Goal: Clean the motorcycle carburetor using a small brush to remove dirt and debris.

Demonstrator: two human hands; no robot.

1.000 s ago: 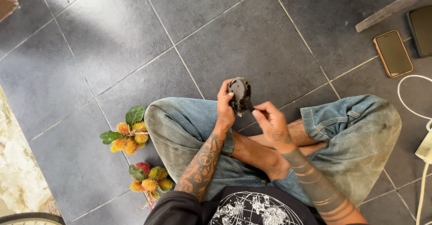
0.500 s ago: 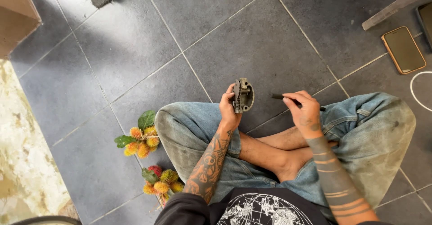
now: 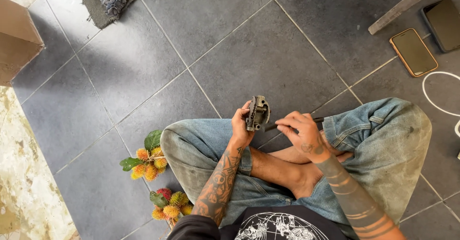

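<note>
We sit cross-legged on the grey tiled floor (image 3: 268, 53), and our left hand (image 3: 240, 125) is wrapped around a small dark metal part (image 3: 258, 113), held upright above the knees. Our right hand (image 3: 301, 132) pinches a thin dark tool (image 3: 292, 122), its tip pointing at nine o'clock and touching the part's side. By our reading, the work on it is under way, not finished. The part sits at ten o'clock from our right hand. Spiky red-and-yellow fruit (image 3: 148, 163) lie at eight o'clock; two phones (image 3: 413, 52) rest at two o'clock.
</note>
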